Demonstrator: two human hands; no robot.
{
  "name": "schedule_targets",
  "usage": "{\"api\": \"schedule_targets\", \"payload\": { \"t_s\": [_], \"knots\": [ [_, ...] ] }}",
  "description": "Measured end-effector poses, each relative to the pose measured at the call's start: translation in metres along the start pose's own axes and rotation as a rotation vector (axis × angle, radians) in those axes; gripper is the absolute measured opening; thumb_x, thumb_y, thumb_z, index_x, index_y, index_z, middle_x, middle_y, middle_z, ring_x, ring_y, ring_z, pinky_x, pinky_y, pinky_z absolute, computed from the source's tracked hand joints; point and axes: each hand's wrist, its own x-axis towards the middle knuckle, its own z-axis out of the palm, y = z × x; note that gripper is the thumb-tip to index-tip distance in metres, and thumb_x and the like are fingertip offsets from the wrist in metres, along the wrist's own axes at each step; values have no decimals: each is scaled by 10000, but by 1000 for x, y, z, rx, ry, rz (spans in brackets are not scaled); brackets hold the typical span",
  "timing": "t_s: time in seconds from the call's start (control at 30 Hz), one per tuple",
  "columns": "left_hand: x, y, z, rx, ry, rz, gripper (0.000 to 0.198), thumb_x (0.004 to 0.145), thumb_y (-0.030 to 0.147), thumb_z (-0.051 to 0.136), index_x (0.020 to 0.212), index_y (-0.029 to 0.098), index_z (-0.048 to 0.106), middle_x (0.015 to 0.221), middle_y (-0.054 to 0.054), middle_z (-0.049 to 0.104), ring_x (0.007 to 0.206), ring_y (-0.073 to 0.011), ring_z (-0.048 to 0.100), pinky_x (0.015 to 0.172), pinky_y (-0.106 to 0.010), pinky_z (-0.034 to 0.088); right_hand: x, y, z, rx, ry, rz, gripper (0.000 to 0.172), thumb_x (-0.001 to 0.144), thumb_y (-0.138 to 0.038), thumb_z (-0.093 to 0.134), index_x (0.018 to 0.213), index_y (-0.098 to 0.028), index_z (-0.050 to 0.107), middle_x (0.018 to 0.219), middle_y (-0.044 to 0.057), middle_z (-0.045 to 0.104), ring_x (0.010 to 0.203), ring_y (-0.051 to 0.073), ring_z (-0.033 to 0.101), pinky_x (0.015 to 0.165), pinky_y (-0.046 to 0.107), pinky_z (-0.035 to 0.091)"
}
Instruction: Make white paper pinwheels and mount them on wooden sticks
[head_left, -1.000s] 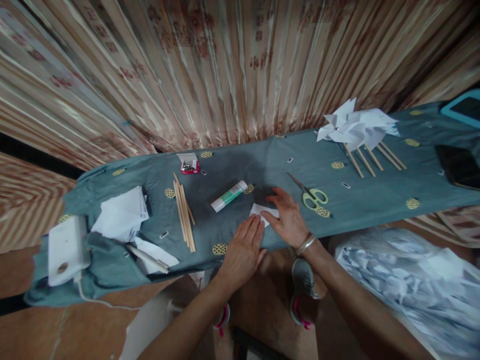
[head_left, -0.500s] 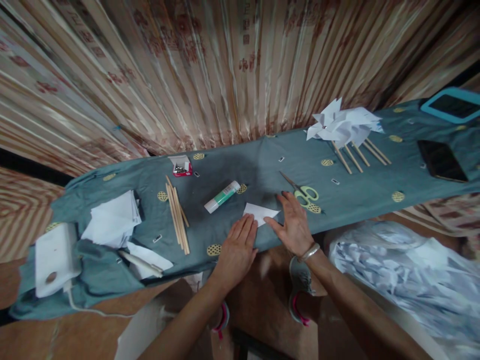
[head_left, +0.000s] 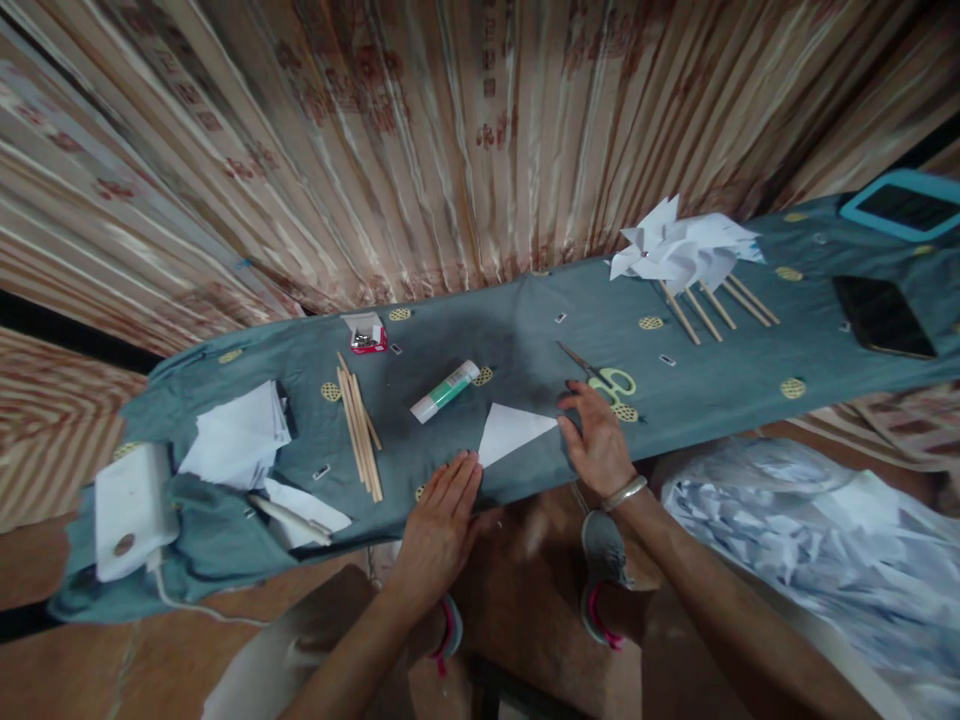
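A folded white paper triangle (head_left: 514, 434) lies flat near the front edge of the cloth. My left hand (head_left: 439, 525) rests with outstretched fingers, their tips at the triangle's lower left corner. At its pointed right end is my right hand (head_left: 602, 445), thumb by the tip and fingers bent but apart. Just beyond those fingers lie scissors (head_left: 616, 382) with pale green handles, blades toward the back left. A green and white glue stick (head_left: 445, 391) lies behind the paper to the left.
Wooden sticks (head_left: 358, 430), a red box of small metal pieces (head_left: 367, 337), stacked paper sheets (head_left: 236, 435) and a white device (head_left: 133, 512) are on the left. Paper pinwheels (head_left: 679, 250), a black phone (head_left: 885, 316) and a blue-framed tablet (head_left: 907, 205) lie right. A plastic bag of paper (head_left: 810, 540) stands below.
My left hand has slid left and toward me, off most of the paper. My right thumb has moved off the paper's face to its right tip, leaving more of the triangle uncovered.
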Motion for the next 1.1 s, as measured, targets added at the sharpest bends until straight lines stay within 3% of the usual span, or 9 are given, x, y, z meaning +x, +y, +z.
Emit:
{"api": "schedule_targets", "payload": {
  "t_s": [0.1, 0.23, 0.4, 0.53, 0.63, 0.77, 0.9, 1.0, 1.1],
  "knots": [
    [-6, 0, -1, -14, 30, -14, 512, 869, 163, 514, 1361, 70, 403, 1394, -189, 504, 1312, -286, 459, 1030, -479, 465, 2, -1, -1, 9, -1, 9, 235, 906, -276, 395, 932, -172, 604, 1264, 176, 563, 1248, 290, 472, 1041, 508, 381],
    [-8, 0, -5, -111, 108, -50, 451, 876, 147, 511, 1323, 128, 452, 1352, -163, 548, 1297, -257, 478, 1021, -465, 472, 6, -6, -7, 73, -16, 45, 313, 929, -263, 335, 1022, -172, 620, 1230, 152, 599, 1202, 260, 525, 1037, 487, 394],
    [1, -1, -7, -248, 184, -154, 386, 898, 224, 524, 1279, 177, 485, 1272, -137, 602, 1194, -236, 562, 979, -438, 495, 8, -20, -9, 113, -184, -15, 373, 905, -393, 463, 1194, -188, 579, 1356, 153, 527, 1289, 280, 462, 1037, 511, 376],
    [14, -1, -8, -291, 183, -226, 506, 907, 280, 514, 1383, 191, 368, 1285, -147, 583, 1188, -246, 561, 972, -442, 490, 7, -28, -4, 113, -256, -8, 262, 805, -382, 615, 987, -195, 634, 1402, 163, 485, 1321, 331, 424, 1012, 562, 368],
    [29, 3, -14, -261, 206, -203, 607, 909, 255, 499, 1454, 195, 239, 1358, -164, 522, 1268, -257, 495, 1015, -458, 450, 9, -31, -5, 174, -203, 8, 124, 812, -328, 592, 808, -205, 601, 1362, 137, 526, 1252, 300, 507, 988, 500, 415],
    [52, 17, -24, -154, 286, -42, 641, 910, 158, 454, 1482, 174, 165, 1439, -187, 433, 1388, -260, 342, 1083, -459, 366, 7, -37, -13, 118, -26, 41, 97, 853, -289, 531, 821, -213, 583, 1135, 122, 649, 1073, 259, 616, 907, 406, 475],
    [68, 30, -22, -90, 279, 22, 549, 909, 102, 394, 1442, 190, 295, 1462, -162, 420, 1410, -257, 300, 1090, -463, 333, -6, -47, -17, 36, -97, -67, 94, 851, -223, 490, 838, -210, 583, 831, 75, 672, 847, 245, 637, 782, 368, 508],
    [71, 33, -15, -90, 235, 37, 461, 916, 97, 386, 1366, 186, 429, 1354, -117, 550, 1334, -232, 412, 1107, -456, 290, -17, -54, -19, 69, -168, -119, 140, 822, -181, 479, 889, -187, 602, 860, 91, 677, 859, 247, 632, 790, 372, 519],
    [69, 30, -10, -93, 232, -2, 357, 926, 133, 423, 1251, 203, 551, 1113, -67, 684, 1147, -209, 555, 1105, -471, 260, -24, -56, -25, 152, -240, -111, 257, 805, -145, 454, 997, -171, 623, 967, 100, 689, 898, 236, 641, 835, 380, 526]
  ]
}}
